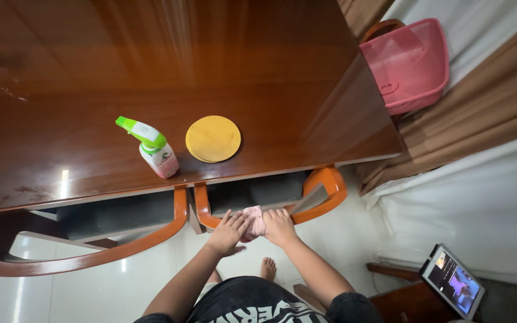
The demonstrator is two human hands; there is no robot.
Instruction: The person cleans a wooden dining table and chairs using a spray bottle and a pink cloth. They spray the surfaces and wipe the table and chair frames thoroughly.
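Both hands, left point(227, 232) and right point(279, 226), clutch a pink cloth point(255, 219) between them, against the chair back point(324, 197).

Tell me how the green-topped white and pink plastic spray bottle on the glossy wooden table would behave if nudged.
The spray bottle stands tall on a narrow base with its trigger head jutting sideways, so it would probably tip rather than slide. The glossy wooden table looks slick, so a low push might skid it. It is probably light, though its fill level cannot be seen.

A glossy dark wooden table point(169, 72) catches streaks of light; two curved-back chairs point(79, 239) tuck beneath it on pale floor tiles point(360, 233), with brown and white curtains point(486, 107), probably, at right
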